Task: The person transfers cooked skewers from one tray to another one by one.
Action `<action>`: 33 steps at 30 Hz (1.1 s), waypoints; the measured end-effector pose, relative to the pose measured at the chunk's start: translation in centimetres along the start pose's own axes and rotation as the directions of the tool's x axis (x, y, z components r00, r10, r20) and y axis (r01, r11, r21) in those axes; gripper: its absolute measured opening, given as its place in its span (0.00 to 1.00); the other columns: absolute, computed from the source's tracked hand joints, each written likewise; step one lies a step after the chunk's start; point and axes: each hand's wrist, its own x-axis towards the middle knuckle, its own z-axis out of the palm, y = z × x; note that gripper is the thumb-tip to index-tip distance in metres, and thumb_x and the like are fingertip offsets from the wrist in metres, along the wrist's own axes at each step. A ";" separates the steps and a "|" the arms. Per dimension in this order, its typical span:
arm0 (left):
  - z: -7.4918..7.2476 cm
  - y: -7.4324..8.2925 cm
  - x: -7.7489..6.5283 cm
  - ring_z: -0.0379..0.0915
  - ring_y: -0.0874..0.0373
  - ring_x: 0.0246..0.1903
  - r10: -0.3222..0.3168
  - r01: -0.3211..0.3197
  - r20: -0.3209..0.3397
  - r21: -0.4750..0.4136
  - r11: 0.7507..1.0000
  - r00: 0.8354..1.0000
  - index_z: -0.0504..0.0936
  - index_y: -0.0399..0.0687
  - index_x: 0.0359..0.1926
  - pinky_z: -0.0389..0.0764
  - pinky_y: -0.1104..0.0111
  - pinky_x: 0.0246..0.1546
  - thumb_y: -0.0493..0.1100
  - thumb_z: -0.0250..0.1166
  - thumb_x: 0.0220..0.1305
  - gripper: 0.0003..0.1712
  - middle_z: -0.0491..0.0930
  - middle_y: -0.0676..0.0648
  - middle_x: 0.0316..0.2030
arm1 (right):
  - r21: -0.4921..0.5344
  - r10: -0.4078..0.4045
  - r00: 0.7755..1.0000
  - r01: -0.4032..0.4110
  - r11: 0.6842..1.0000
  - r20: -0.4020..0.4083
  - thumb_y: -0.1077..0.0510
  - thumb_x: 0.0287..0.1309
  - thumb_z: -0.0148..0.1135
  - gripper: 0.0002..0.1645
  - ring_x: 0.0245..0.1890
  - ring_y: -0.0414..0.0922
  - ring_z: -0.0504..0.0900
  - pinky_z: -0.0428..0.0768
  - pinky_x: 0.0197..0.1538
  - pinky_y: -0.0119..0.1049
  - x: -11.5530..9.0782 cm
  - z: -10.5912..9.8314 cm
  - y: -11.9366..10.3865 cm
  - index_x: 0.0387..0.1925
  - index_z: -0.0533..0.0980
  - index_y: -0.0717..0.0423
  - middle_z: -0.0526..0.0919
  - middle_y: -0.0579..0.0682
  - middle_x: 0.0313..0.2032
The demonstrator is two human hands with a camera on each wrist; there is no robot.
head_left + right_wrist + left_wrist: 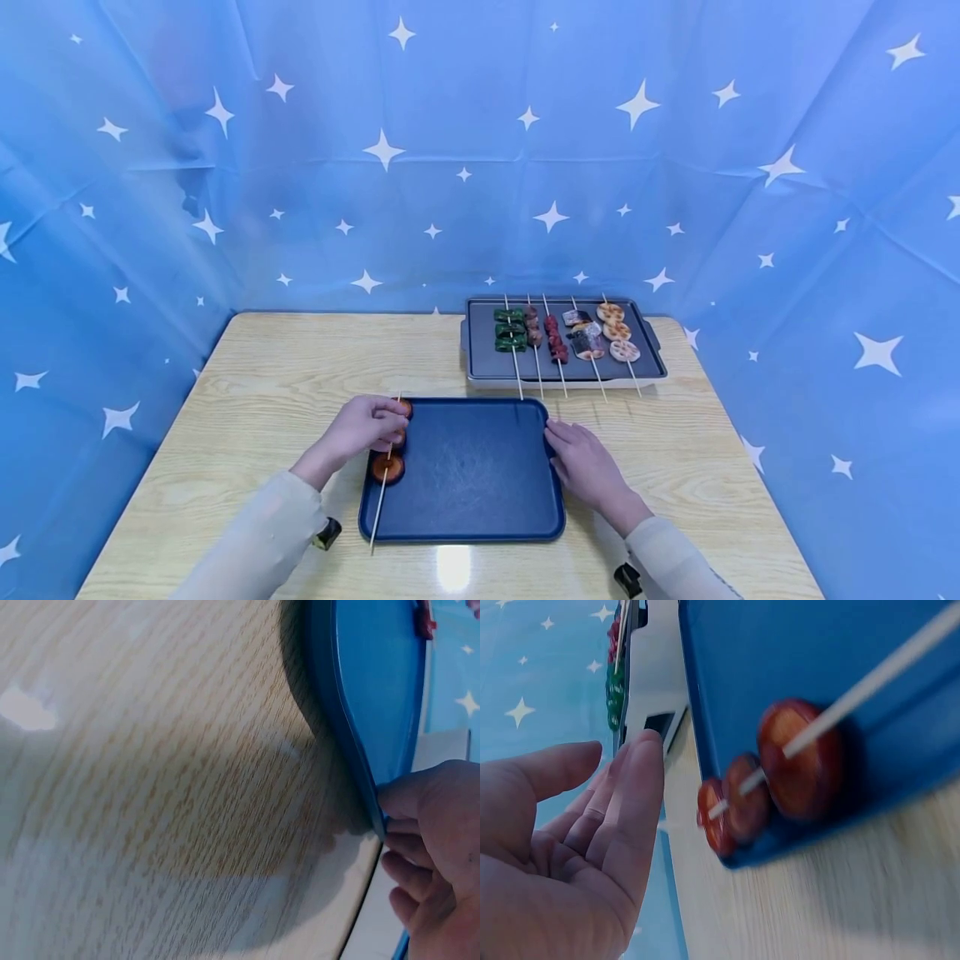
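Observation:
A dark blue tray (468, 475) lies on the table. Along its left side is a skewer of several round reddish-brown slices (387, 470), its bare stick end reaching past the near rim. My left hand (367, 423) hovers over the upper slices; in the left wrist view its fingers are loosely bent, apart from the slices (799, 757), with nothing between them. At the tray's far right corner, my right hand (588, 462) pinches the rim, thumb on top and fingers beneath, as the right wrist view shows.
Behind the tray, to the right, stands a grey grill plate (487, 362) with several skewers: green rolls (511, 330), brown chunks (533, 327), red meat (556, 340), dark-skinned pieces (587, 340) and pale round slices (617, 331). A blue starred curtain (450, 208) surrounds the wooden table (247, 400).

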 end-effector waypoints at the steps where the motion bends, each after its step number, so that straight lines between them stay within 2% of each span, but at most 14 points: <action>1: 0.4 0.3 0.3 0.85 0.52 0.33 0.004 -0.004 0.008 -0.005 1.000 1.000 0.78 0.33 0.55 0.89 0.62 0.34 0.39 0.60 0.67 0.18 0.85 0.36 0.42 | 0.003 0.001 1.000 -0.001 1.000 0.002 0.60 0.56 0.68 0.27 0.62 0.55 0.77 0.72 0.67 0.55 0.0 0.0 0.0 0.57 0.76 0.66 0.78 0.60 0.61; 9: 3.4 1.9 2.9 0.85 0.44 0.41 0.008 -0.006 0.066 -0.041 0.999 0.998 0.78 0.36 0.55 0.89 0.61 0.37 0.40 0.61 0.68 0.18 0.84 0.35 0.48 | 0.007 0.015 1.000 -0.015 1.000 0.016 0.60 0.56 0.68 0.27 0.62 0.55 0.76 0.71 0.68 0.55 -0.1 0.2 0.0 0.57 0.76 0.66 0.77 0.60 0.61; 16: 5.4 3.1 4.5 0.85 0.50 0.39 0.001 0.012 0.122 -0.105 0.994 0.992 0.78 0.36 0.57 0.89 0.62 0.39 0.40 0.60 0.69 0.19 0.83 0.35 0.51 | -0.006 0.016 1.000 -0.016 1.000 0.021 0.59 0.57 0.68 0.27 0.63 0.54 0.76 0.71 0.68 0.55 -0.1 0.1 0.0 0.57 0.76 0.66 0.77 0.60 0.62; 21: 6.8 3.3 5.5 0.85 0.48 0.41 0.013 0.007 0.144 -0.137 0.991 0.990 0.78 0.36 0.57 0.88 0.64 0.38 0.40 0.60 0.69 0.19 0.82 0.34 0.53 | -0.015 0.003 1.000 -0.002 1.000 0.012 0.59 0.56 0.68 0.27 0.62 0.54 0.77 0.72 0.67 0.55 0.0 -0.1 -0.1 0.57 0.77 0.66 0.78 0.60 0.61; 28: 8.6 3.3 6.3 0.85 0.56 0.37 0.006 0.024 0.169 -0.176 0.984 0.986 0.77 0.36 0.57 0.89 0.64 0.39 0.40 0.60 0.68 0.19 0.82 0.35 0.52 | -0.032 -0.025 1.000 0.025 0.999 -0.009 0.59 0.55 0.69 0.28 0.61 0.54 0.78 0.74 0.66 0.55 0.0 0.0 0.0 0.56 0.77 0.66 0.79 0.60 0.60; 33: 9.7 3.8 6.8 0.85 0.56 0.39 0.006 0.032 0.193 -0.195 0.980 0.981 0.75 0.34 0.59 0.88 0.65 0.40 0.41 0.59 0.70 0.21 0.81 0.34 0.54 | -0.022 -0.037 0.999 0.037 0.999 -0.035 0.60 0.54 0.70 0.27 0.60 0.55 0.79 0.75 0.65 0.56 -0.1 0.2 0.0 0.55 0.78 0.67 0.79 0.61 0.59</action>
